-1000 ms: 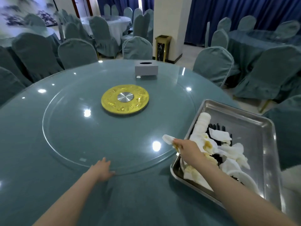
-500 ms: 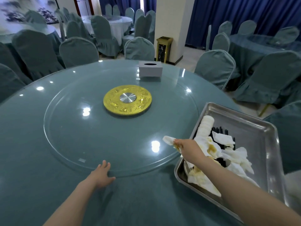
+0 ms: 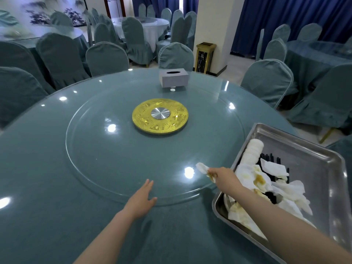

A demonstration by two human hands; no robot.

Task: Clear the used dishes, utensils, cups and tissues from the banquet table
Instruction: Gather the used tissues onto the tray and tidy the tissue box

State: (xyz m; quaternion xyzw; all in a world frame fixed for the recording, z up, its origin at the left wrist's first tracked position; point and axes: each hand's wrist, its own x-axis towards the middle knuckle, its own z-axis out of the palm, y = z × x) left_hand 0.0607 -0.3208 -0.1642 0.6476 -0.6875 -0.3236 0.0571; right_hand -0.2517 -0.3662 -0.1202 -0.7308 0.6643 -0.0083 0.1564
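On the near left, the left hand [image 3: 142,199] lies flat with straight fingers on the near rim of the glass turntable [image 3: 95,149], holding nothing. The glass is hard and slick, so a flat palm near the edge looks like the sensible way to turn or steady it.

Further right, over the near right part of the glass, the right hand [image 3: 222,177] pinches a crumpled tissue [image 3: 202,168] between thumb and fingers. The tissue is white with a yellowish stain at the gripped end. It should weigh almost nothing, is soft and limp, and may be damp or greasy where stained. A light pinch on the bunched middle is enough; it cannot break, but a loose corner could tear or drip.

Just right of that hand sits the steel tray [image 3: 312,153], overhanging the near right edge of the table. It holds more stained tissues [image 3: 253,180], a tipped stack of white dishes or cups [image 3: 254,148] at its far left side, and dark chopsticks [image 3: 268,158]. Loaded, the tray probably feels heavy and its contents will slide, so it is best gripped by both rims and kept level.

A grey tissue box [image 3: 174,77] stands at the far side.
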